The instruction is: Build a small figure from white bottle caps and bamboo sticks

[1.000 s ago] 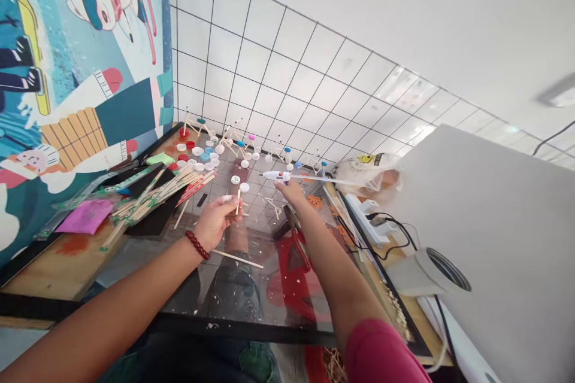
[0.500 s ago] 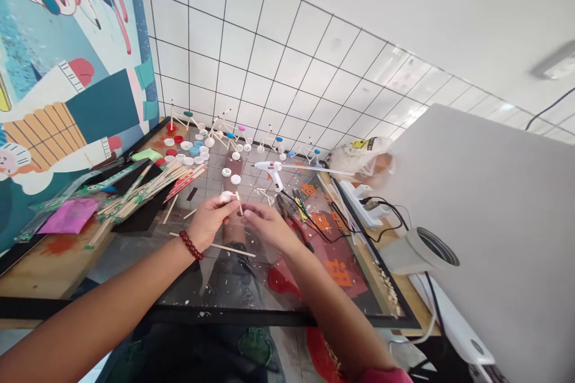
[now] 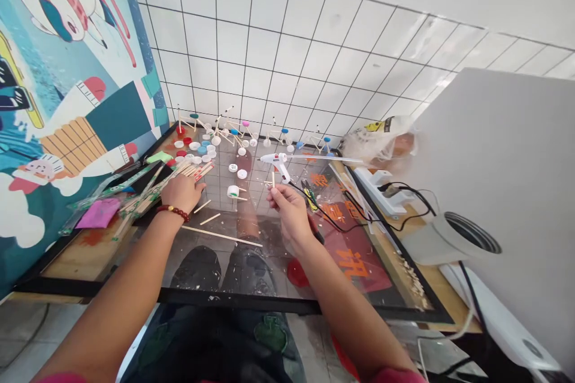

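My right hand (image 3: 287, 208) is raised over the glass tabletop (image 3: 251, 275), its fingers pinched on a short wooden stick (image 3: 272, 178) held upright. My left hand (image 3: 182, 191), with a red bead bracelet on the wrist, rests palm down on the pile of wooden sticks (image 3: 157, 188) at the left; its fingers are curled onto the sticks. A white bottle cap with a stick glued to it (image 3: 233, 192) lies on the glass between the hands. A white glue gun (image 3: 277, 161) stands just beyond my right hand.
Several loose bottle caps (image 3: 197, 149) and small stick-and-cap figures (image 3: 233, 131) line the back by the tiled wall. Loose sticks (image 3: 222, 236) lie on the glass. Pliers (image 3: 309, 191), a power strip (image 3: 381, 185), a plastic bag (image 3: 377, 137) and a white fan (image 3: 462, 239) sit right.
The hands have parted. My left hand let go of the cap, which now lies on the glass, and moved left onto the stick pile. My right hand lifted away holding a short stick.
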`<state>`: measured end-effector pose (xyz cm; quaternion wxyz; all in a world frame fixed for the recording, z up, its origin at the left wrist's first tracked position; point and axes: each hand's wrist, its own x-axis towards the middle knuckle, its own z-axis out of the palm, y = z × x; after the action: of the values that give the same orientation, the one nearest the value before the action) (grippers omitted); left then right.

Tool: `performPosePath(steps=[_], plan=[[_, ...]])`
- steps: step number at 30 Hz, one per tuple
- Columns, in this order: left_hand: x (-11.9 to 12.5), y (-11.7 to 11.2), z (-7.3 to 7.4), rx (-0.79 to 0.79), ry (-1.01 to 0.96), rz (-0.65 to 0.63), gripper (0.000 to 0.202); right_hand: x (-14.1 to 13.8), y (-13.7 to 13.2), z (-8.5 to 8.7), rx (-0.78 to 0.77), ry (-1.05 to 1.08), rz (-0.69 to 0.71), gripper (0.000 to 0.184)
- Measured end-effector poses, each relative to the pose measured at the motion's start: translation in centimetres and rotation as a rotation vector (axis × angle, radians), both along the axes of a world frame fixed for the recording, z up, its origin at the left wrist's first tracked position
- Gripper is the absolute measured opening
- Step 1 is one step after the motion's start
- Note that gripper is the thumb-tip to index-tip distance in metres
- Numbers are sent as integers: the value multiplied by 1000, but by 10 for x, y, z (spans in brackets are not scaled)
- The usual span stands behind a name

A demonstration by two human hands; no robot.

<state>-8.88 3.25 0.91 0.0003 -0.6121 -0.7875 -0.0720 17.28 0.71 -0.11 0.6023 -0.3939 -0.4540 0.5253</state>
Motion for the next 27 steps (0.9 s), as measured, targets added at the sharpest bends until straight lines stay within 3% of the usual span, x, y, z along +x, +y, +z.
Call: performPosePath(steps=[4, 11, 16, 23, 27], plan=[[13, 1, -6, -13, 26, -16, 36, -2, -1, -1, 12, 41, -14, 21], [12, 0, -12, -20, -45, -45, 30, -4, 1, -6, -143, 168, 62, 34], [19, -6, -14, 25, 81, -124, 31, -5, 0, -5, -188, 211, 87, 38], [21, -10, -9, 195, 24, -101, 35, -7, -2, -5, -168, 121, 109, 39], [14, -10, -7, 121, 80, -85, 34, -7, -3, -4, -143, 82, 99, 39]])
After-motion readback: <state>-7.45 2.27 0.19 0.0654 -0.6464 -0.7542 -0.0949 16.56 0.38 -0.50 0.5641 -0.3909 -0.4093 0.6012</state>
